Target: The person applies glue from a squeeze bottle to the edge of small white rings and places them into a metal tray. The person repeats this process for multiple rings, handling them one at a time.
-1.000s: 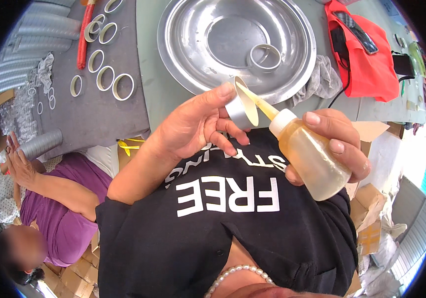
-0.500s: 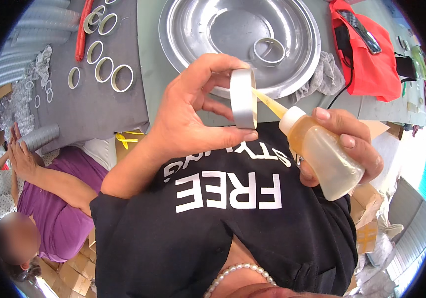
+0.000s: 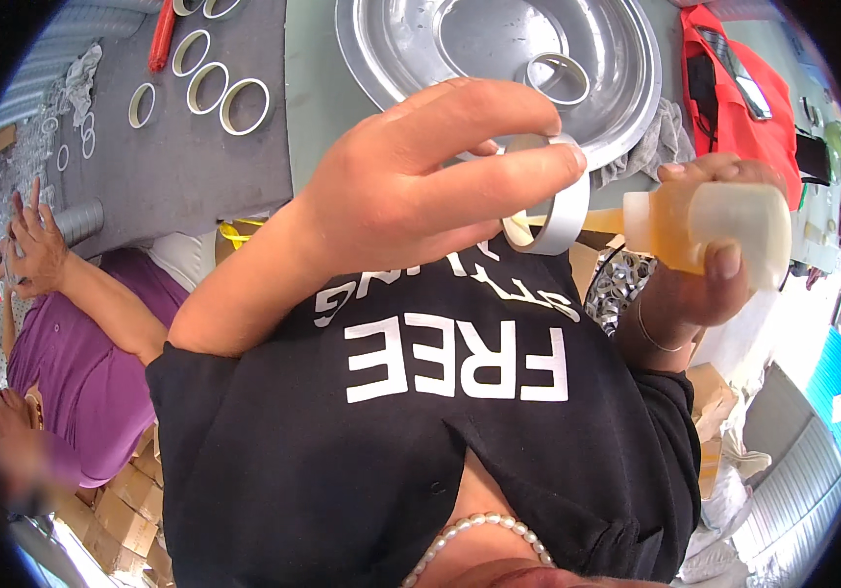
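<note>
My left hand (image 3: 430,181) pinches a short silver-grey ring (image 3: 568,218) between its fingers and thumb, above my black shirt. The ring is tilted, and its pale inner wall shows. In my right hand (image 3: 705,279) is a squeeze bottle (image 3: 739,230) with a white collar and amber liquid inside, lying nearly level. Its tapered nozzle (image 3: 602,220) points left at the ring. The ring's wall hides the tip, so I cannot tell whether it touches. Beyond my left hand is a round metal basin (image 3: 354,54) with another ring (image 3: 535,86) in it.
Several rings (image 3: 227,113) and a red rod-like thing (image 3: 162,39) lie on the grey cloth at left. A grey rag (image 3: 670,132) and a red bag (image 3: 773,103) with a phone (image 3: 739,73) are at right. A person in purple (image 3: 97,382) sits at left.
The ring has moved right and turned in my left hand, whose back now faces up. My right hand has risen to the right, bringing the bottle from slanted to nearly level.
</note>
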`<act>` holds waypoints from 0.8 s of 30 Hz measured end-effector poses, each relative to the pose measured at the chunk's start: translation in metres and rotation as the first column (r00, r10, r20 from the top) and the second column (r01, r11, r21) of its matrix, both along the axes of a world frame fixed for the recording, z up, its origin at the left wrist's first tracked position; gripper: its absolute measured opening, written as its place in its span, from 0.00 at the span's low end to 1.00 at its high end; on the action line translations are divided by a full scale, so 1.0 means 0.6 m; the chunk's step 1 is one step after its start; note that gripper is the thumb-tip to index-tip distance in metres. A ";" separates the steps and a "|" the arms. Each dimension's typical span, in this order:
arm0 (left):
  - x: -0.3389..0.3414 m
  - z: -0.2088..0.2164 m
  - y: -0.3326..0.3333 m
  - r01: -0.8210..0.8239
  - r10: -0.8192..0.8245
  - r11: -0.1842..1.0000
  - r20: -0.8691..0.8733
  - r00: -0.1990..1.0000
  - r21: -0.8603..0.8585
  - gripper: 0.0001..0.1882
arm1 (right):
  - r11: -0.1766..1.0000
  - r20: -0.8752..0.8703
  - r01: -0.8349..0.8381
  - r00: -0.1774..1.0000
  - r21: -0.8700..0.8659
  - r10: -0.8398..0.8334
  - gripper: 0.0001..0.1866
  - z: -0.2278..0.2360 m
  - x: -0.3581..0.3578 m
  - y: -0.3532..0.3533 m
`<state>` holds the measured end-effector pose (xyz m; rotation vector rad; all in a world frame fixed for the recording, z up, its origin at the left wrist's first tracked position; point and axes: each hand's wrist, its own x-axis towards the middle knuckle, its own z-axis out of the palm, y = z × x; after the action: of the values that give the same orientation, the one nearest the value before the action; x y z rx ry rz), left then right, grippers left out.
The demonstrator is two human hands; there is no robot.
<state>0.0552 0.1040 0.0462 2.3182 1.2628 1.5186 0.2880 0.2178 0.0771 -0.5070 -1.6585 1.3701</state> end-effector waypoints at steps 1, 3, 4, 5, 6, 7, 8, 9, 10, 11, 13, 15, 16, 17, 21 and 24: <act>0.000 -0.001 0.001 0.005 -0.005 1.000 -0.009 1.000 0.013 0.27 | 0.997 -0.002 -0.001 1.000 -0.083 0.000 0.32 -0.001 -0.002 0.004; -0.003 -0.001 0.002 0.018 -0.017 0.999 -0.028 0.999 0.040 0.26 | 0.976 0.014 -0.053 0.998 -0.212 0.057 0.31 -0.006 -0.002 0.019; -0.005 -0.001 0.004 0.027 -0.025 0.998 -0.039 0.999 0.056 0.26 | 0.958 0.021 -0.073 0.996 -0.276 0.082 0.30 -0.008 -0.002 0.026; -0.004 -0.004 0.003 0.022 -0.021 0.999 -0.028 0.999 0.046 0.27 | 0.948 0.041 -0.058 0.996 -0.314 0.075 0.28 -0.010 -0.007 0.027; -0.004 -0.008 -0.002 0.006 -0.005 0.999 -0.032 0.999 0.032 0.28 | 0.861 -0.126 -0.205 0.978 -0.465 0.165 0.27 -0.026 -0.014 0.037; -0.006 -0.011 -0.008 -0.011 0.012 1.000 -0.036 0.999 0.019 0.29 | 0.727 -0.297 -0.347 0.933 -0.593 0.203 0.26 -0.039 -0.019 0.046; -0.005 -0.009 -0.021 -0.060 0.069 0.994 0.097 0.993 -0.091 0.31 | 0.567 -0.436 -0.463 0.879 -0.681 0.194 0.25 -0.052 -0.024 0.055; -0.006 -0.005 -0.038 -0.083 0.130 0.975 0.226 0.965 -0.205 0.33 | 0.534 -0.429 -0.415 0.897 -0.737 0.106 0.25 -0.061 -0.021 0.058; -0.008 -0.003 -0.054 -0.094 0.207 0.943 0.340 0.918 -0.319 0.35 | 0.490 -0.418 -0.374 0.908 -0.788 0.021 0.25 -0.068 -0.019 0.060; -0.024 -0.010 -0.079 -0.168 0.320 0.885 0.304 0.897 -0.434 0.40 | 0.511 -0.435 -0.378 0.900 -0.772 0.008 0.26 -0.074 -0.013 0.063; -0.053 -0.021 -0.127 -0.337 0.577 0.637 0.139 0.805 -0.693 0.38 | 0.572 -0.447 -0.351 0.894 -0.741 -0.030 0.26 -0.077 0.000 0.063; -0.100 -0.042 -0.175 -0.546 0.600 0.348 -0.266 0.754 -0.763 0.32 | 0.589 -0.472 -0.365 0.881 -0.721 -0.032 0.26 -0.085 0.012 0.073; -0.118 -0.056 -0.198 -0.595 0.617 0.233 -0.356 0.702 -0.769 0.29 | 0.595 -0.470 -0.359 0.882 -0.719 -0.036 0.26 -0.090 0.017 0.076; -0.131 -0.065 -0.210 -0.631 0.622 0.122 -0.437 0.650 -0.766 0.25 | 0.585 -0.475 -0.362 0.879 -0.726 -0.046 0.25 -0.093 0.017 0.077; -0.146 -0.057 -0.176 -0.895 0.770 0.200 -0.501 0.395 -0.398 0.18 | 0.597 -0.491 -0.336 0.864 -0.728 -0.113 0.23 -0.091 0.014 0.077; -0.086 -0.011 -0.088 -0.723 0.773 0.433 -0.190 0.605 -0.539 0.19 | 0.607 -0.522 -0.355 0.844 -0.711 -0.118 0.23 -0.091 0.013 0.074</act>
<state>0.0038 0.0514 0.0398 1.2817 2.5135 1.0633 0.2959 0.2619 0.0227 -0.4374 -0.5553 2.1232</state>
